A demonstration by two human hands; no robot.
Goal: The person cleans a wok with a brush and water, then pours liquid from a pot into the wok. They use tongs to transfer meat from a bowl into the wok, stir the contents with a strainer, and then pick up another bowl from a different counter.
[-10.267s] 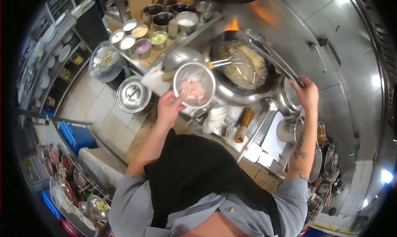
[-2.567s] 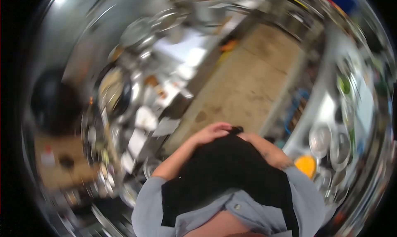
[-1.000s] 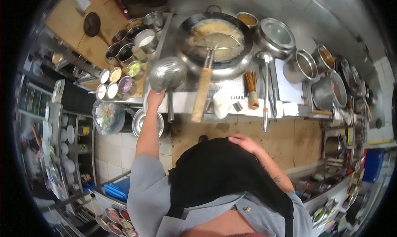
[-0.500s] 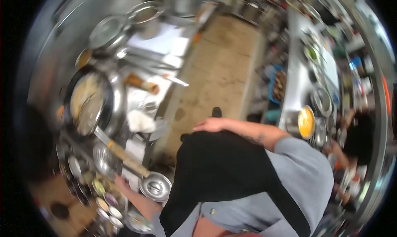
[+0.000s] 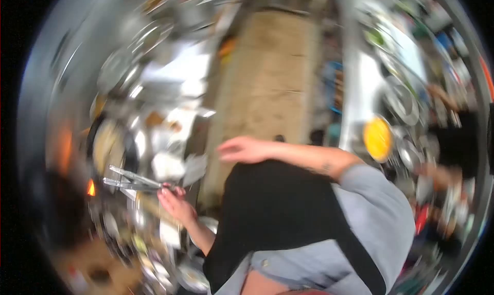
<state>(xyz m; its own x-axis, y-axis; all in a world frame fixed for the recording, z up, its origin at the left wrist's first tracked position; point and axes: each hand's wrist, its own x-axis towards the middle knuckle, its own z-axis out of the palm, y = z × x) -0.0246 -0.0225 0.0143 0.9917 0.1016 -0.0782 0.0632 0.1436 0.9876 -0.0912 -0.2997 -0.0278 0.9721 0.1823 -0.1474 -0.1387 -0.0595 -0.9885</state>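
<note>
Metal tongs [image 5: 133, 179] are held in my left hand [image 5: 176, 202], their two silver arms spread apart and pointing left. The tongs' far ends are just in front of a dark wok [image 5: 131, 146] that holds pale food, blurred. My right hand [image 5: 242, 150] is held over the front of my black apron, above the aisle floor, its fingers loosely stretched and nothing in them.
An orange flame [image 5: 91, 187] burns beside the wok. A white cloth [image 5: 167, 165] lies on the left counter. Across the aisle, a bowl of yellow liquid [image 5: 378, 138] stands on the steel counter [image 5: 357, 63], near a co-worker's arm [image 5: 440, 175].
My left hand has risen from beside the lidded pot and now has tongs in it. My right hand has shifted slightly left. The ladle-like utensil in the wok is no longer clearly visible.
</note>
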